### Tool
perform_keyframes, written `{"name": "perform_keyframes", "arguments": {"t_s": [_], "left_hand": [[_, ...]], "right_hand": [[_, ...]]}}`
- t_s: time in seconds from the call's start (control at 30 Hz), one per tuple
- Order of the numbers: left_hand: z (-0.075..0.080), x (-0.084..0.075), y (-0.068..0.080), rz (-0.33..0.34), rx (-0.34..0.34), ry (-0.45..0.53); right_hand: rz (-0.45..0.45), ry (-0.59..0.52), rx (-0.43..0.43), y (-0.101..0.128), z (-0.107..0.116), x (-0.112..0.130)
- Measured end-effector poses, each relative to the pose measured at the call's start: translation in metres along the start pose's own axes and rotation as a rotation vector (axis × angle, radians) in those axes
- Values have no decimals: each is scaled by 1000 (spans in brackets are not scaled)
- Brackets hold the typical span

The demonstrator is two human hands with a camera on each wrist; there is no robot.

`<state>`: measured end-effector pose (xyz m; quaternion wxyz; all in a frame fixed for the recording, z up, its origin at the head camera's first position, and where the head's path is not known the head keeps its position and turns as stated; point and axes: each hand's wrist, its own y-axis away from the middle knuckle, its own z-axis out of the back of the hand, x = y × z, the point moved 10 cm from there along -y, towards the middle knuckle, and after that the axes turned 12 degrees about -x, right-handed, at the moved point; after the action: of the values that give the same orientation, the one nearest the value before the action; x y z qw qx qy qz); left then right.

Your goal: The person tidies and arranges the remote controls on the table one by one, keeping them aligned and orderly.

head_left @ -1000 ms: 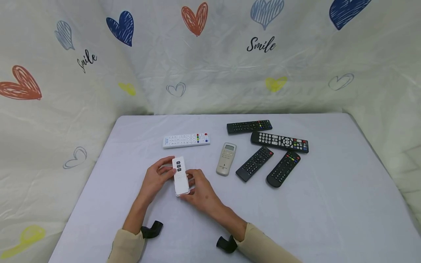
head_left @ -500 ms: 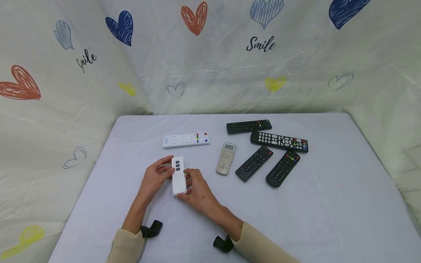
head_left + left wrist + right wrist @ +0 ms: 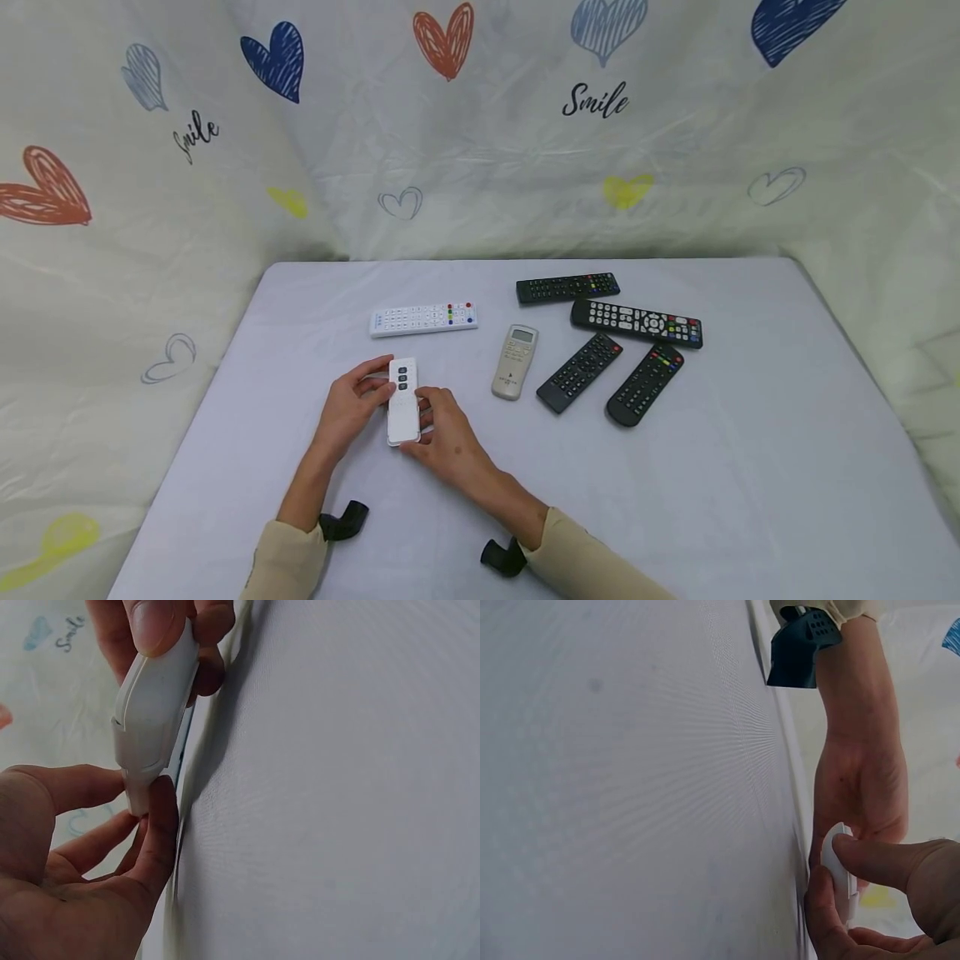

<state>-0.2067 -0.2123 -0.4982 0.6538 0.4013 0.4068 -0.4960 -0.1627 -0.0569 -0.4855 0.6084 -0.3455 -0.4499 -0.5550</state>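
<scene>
A small white remote with three dark buttons is held just above the table between both hands. My left hand grips its far end from the left, thumb by the buttons. My right hand pinches its near end from the right. In the left wrist view the white remote shows edge-on, with fingers at one end. The right wrist view shows the remote's end pinched by my right thumb, with my left hand beyond it.
On the white-covered table lie a long white remote, a beige remote with a screen and several black remotes at the back right. A heart-printed cloth backdrop surrounds the table.
Both hands and the small white remote have shifted slightly left and towards me; the remote's near end has swung left. Both grips are unchanged.
</scene>
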Motion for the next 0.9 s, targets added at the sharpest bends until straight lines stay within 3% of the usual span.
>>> {"name": "perform_keyframes", "arguments": {"t_s": [0.47, 0.9], "left_hand": [[8, 5, -2, 3, -27, -76], [13, 4, -6, -16, -42, -75]], "right_hand": [[7, -1, 15, 1, -5, 4], [25, 27, 10, -2, -13, 8]]}}
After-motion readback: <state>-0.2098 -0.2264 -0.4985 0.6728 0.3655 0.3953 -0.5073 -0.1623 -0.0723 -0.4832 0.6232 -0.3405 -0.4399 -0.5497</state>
